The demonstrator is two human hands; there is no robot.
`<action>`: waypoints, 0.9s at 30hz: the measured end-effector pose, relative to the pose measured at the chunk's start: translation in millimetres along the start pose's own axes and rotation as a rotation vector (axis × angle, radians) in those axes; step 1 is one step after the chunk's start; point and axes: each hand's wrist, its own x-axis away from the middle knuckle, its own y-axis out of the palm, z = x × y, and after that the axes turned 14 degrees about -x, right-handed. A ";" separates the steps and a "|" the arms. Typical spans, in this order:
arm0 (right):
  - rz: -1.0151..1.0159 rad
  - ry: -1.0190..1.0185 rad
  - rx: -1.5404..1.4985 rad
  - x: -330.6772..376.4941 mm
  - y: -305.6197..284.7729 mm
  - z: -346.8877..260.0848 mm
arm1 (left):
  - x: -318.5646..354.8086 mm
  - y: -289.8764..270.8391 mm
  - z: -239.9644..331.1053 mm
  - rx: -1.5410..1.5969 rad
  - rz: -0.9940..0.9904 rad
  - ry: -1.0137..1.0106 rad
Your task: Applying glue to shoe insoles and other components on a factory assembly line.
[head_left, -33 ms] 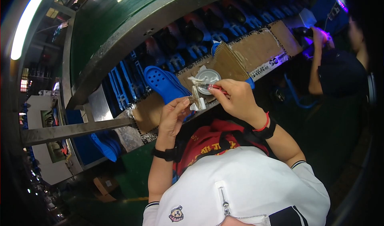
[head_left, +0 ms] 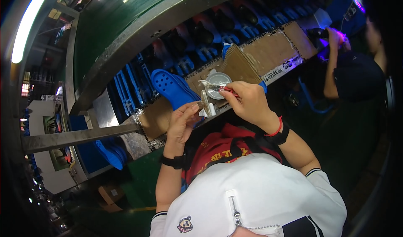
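One view only: head cam, left of a side-by-side fisheye pair, worn on the person's head, looking steeply down and fwd. Own white-clad chest fills the bottom edge, forearms rise from it to the left hand [head_left: 181,123] and right hand [head_left: 248,102] near centre, both close to the lens. Cardboard-covered bench [head_left: 268,52] just beyond them, running diagonally, edges bent by the lens. Rim dark, vignetted. Another person [head_left: 357,75] at far right, farther off. No 2nd view, so no overlap.
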 end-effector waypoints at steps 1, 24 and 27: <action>0.010 0.009 0.007 -0.8 -1.3 0.1 | 0.2 -0.1 -0.4 -0.002 -0.002 -0.001; -0.167 -0.029 0.057 0.3 -10.0 -8.3 | -3.7 9.2 6.4 -0.005 0.185 0.025; -0.134 -0.057 0.073 -1.5 -9.3 -5.4 | -6.0 10.4 6.3 -0.022 0.156 0.038</action>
